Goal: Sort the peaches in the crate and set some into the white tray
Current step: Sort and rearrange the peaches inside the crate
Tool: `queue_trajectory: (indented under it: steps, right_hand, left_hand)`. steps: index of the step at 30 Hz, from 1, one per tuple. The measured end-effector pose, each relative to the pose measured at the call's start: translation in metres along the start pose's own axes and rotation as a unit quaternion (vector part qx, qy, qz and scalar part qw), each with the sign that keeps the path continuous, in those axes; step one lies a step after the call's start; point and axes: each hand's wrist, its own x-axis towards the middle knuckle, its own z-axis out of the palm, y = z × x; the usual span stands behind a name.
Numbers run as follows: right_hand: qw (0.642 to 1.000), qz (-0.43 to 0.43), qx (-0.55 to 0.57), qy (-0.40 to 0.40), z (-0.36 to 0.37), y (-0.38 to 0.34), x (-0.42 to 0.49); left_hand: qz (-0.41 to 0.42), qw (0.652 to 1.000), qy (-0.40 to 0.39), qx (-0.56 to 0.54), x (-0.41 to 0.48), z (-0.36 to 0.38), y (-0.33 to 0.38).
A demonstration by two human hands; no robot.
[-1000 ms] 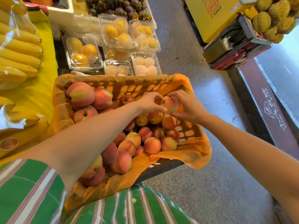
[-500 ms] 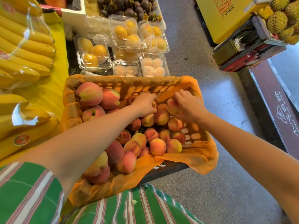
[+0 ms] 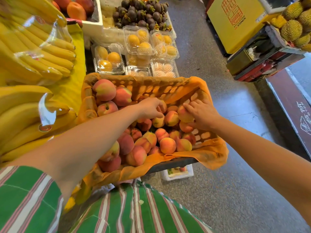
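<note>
Both of your hands are down in the crate [image 3: 94, 91]. The crate is lined with orange paper [image 3: 210, 153] that hangs over its sides. It is full of peaches [image 3: 148, 140], piled on top of each other.

Your left hand [image 3: 151, 108] is in the middle of the crate, near its far wall. The fingers curl down onto a peach [image 3: 162, 106] that is mostly hidden under them. You cannot tell if the hand really grips it or only touches it.

Your right hand [image 3: 202, 115] is at the right side of the crate. Its fingers wrap over the top of a peach [image 3: 184, 115], and the thumb sits under it, so the hand is grasping that peach. This peach touches other peaches beside it and below it.

Three big peaches [image 3: 104, 89] sit in the far left corner of the crate.

Left of the crate lie bananas [image 3: 42, 52] on a yellow cloth [image 3: 72, 88]. Just behind the crate are clear boxes [image 3: 139, 41] with yellow fruit inside. A white tray [image 3: 178, 172] sits on the floor under the near right corner of the crate, and only a bit of it shows. You can see something small and red in it, but you cannot tell what it is.

Your striped sleeve [image 3: 25, 199] is green.
</note>
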Motion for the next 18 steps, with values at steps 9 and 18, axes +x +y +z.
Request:
queue_trajectory:
  steps: [9, 18]
  right_hand:
    - [0.995, -0.029, 0.091, -0.033, -0.017, -0.033, 0.007]
    - [0.868, -0.166, 0.459, -0.089, -0.077, -0.108, 0.005]
  left_hand:
    - [-0.026, 0.998, -0.053, -0.015, -0.067, -0.029, -0.005]
    - [-0.091, 0.980, -0.163, 0.067, -0.124, -0.061, -0.013]
